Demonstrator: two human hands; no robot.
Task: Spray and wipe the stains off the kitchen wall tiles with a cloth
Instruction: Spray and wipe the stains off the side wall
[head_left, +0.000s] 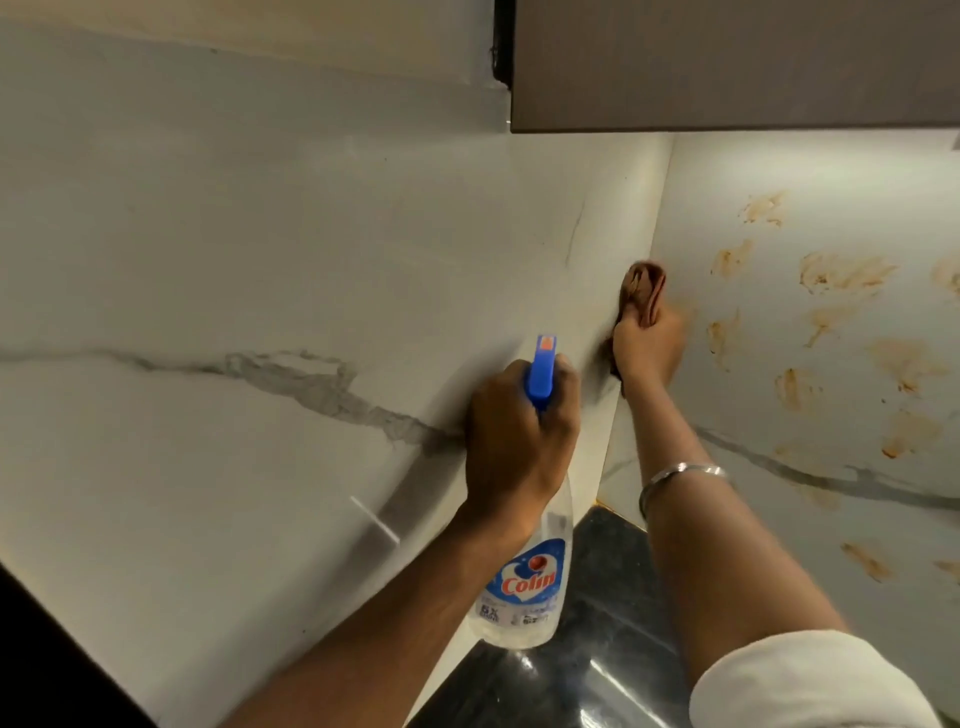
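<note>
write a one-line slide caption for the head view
Left hand grips a spray bottle while the right hand holds a brown cloth against the wall tiles, beside orange stains.

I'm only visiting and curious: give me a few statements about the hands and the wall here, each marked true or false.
1. The left hand grips a clear spray bottle with a blue trigger head. True.
2. The right hand holds a white sponge. False: it holds a crumpled brown cloth against the wall.
3. Orange-brown stains mark the white marble-look wall tiles on the right. True.
4. The silver bangle sits on the left wrist. False: it is on the right wrist.
</note>
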